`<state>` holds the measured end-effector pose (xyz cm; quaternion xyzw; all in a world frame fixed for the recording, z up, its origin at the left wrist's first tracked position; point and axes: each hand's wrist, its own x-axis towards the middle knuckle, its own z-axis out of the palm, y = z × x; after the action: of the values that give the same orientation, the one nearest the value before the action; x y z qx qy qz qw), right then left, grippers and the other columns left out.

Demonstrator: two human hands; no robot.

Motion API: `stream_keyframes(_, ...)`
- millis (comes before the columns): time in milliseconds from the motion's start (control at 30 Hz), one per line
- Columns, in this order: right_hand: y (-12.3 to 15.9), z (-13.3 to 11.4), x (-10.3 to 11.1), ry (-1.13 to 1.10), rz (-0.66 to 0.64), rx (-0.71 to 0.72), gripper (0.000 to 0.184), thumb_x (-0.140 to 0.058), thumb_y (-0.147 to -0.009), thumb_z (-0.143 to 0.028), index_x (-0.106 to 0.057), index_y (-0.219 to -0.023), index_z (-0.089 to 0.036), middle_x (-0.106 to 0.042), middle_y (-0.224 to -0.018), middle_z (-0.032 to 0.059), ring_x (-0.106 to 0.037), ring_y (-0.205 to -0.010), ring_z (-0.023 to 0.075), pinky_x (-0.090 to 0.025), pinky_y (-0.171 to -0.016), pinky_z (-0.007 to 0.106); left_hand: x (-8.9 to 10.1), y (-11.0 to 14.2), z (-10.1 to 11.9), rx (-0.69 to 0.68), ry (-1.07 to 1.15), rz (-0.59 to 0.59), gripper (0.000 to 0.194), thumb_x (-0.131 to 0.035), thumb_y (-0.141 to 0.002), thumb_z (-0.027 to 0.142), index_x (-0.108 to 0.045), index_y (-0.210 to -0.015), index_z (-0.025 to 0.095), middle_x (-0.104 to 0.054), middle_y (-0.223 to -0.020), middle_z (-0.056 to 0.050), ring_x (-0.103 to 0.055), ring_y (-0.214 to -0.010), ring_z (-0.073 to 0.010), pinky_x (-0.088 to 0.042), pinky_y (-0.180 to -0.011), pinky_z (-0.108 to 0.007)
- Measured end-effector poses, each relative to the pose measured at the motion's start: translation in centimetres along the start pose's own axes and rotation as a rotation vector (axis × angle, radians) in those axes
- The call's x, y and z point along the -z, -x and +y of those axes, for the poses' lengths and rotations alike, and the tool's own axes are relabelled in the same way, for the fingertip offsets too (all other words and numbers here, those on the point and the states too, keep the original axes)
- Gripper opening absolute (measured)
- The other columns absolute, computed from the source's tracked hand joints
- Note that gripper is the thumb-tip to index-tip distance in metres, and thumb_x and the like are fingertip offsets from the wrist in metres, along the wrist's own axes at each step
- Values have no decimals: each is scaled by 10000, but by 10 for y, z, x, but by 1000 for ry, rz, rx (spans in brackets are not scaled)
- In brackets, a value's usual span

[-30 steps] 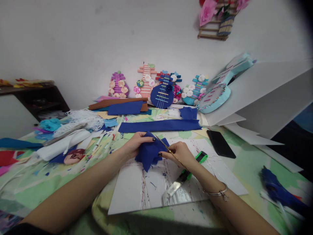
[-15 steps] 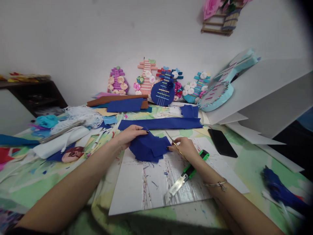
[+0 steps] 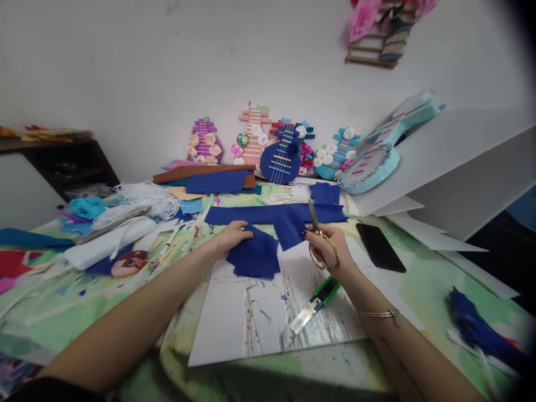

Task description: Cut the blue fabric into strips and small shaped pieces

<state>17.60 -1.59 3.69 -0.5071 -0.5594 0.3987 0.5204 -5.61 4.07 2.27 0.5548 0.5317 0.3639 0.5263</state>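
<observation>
My left hand [image 3: 233,239] pinches the edge of a dark blue piece of fabric or paper [image 3: 255,257] above a white board [image 3: 226,329]. In my right hand [image 3: 333,251] are gold-handled scissors [image 3: 313,216], blades pointing up. The same hand pinches a smaller blue piece [image 3: 288,228], held apart from the larger one. A long blue strip [image 3: 238,214] lies just behind both pieces. On the scratched board rests a green utility knife [image 3: 312,310] with its blade out, its far end hidden behind my right wrist.
A black phone [image 3: 380,247] lies right of the board, and a blue glue gun [image 3: 477,324] farther right. White yarn [image 3: 142,201] and scraps crowd the left side. Several decorated lute-shaped crafts [image 3: 280,162] lean on the wall. Large white sheets [image 3: 419,162] stand at right.
My right hand has drawn the smaller blue piece up and away from the larger one. The scissors have turned more upright. My left hand still holds the larger piece.
</observation>
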Motion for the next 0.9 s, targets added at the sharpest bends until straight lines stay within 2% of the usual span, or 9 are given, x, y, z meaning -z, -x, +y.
stream_keyframes(167,10,-7,-9,-54,50,108,260,-621,-672,-387,-536,-768,-161,-387,-349,-87,-334,-256,72,-237,-272,188,-6,7,7,-500,-370,383,226,-627,-607,198,-581,-828,181,-601,-902,-55,-550,-875,-196,-414,-757,-262)
stream_keyframes(233,15,-7,-13,78,88,144,242,-603,-689,-391,-548,-741,-161,-411,-382,-74,-348,-276,71,-265,-291,196,-9,14,14,-525,-385,397,155,-577,-696,324,-594,-721,172,-614,-826,-59,-557,-838,-200,-418,-724,-256)
stream_keyframes(267,17,-6,-15,160,123,185,226,-590,-701,-384,-553,-724,-162,-424,-400,-66,-356,-296,69,-283,-314,200,-10,19,17,-445,-352,332,283,-529,-734,422,-588,-637,162,-616,-723,-64,-570,-748,-196,-422,-654,-252)
stream_keyframes(333,20,-4,-16,342,188,331,184,-567,-725,-349,-566,-706,-166,-454,-438,-50,-387,-360,73,-333,-393,209,-15,27,21,-159,-193,21,555,-388,-757,616,-582,-547,140,-602,-560,-85,-554,-529,-182,-380,-486,-252)
stream_keyframes(400,23,-3,-17,506,185,511,142,-548,-746,-306,-583,-719,-170,-485,-472,-36,-424,-432,85,-365,-482,216,-19,34,23,84,36,-348,704,-298,-722,724,-628,-610,112,-642,-592,-126,-562,-460,-196,-345,-414,-255)
stream_keyframes(467,26,-1,-17,621,91,682,105,-530,-761,-256,-592,-736,-174,-504,-488,-31,-444,-472,90,-372,-544,222,-23,38,22,204,258,-539,726,-326,-688,743,-660,-726,100,-679,-713,-153,-621,-544,-244,-392,-437,-277)
stream_keyframes(600,30,0,-20,747,-152,900,81,-506,-761,-181,-586,-758,-176,-537,-500,-38,-435,-462,79,-349,-593,241,-21,40,23,272,427,-584,504,-491,-694,551,-667,-869,112,-692,-868,-127,-654,-707,-272,-468,-559,-311)
stream_keyframes(733,30,1,-20,799,-191,936,111,-488,-747,-150,-585,-797,-171,-564,-518,-32,-446,-468,82,-331,-596,254,-16,41,28,224,394,-517,355,-605,-652,325,-645,-959,149,-658,-1028,-102,-643,-774,-230,-469,-610,-276)
stream_keyframes(900,30,2,-18,757,-247,909,131,-498,-729,-143,-593,-813,-179,-567,-518,-36,-454,-463,81,-337,-596,252,-19,38,25,43,445,-405,452,-673,-527,74,-620,-970,149,-631,-1056,-112,-605,-866,-209,-465,-694,-278)
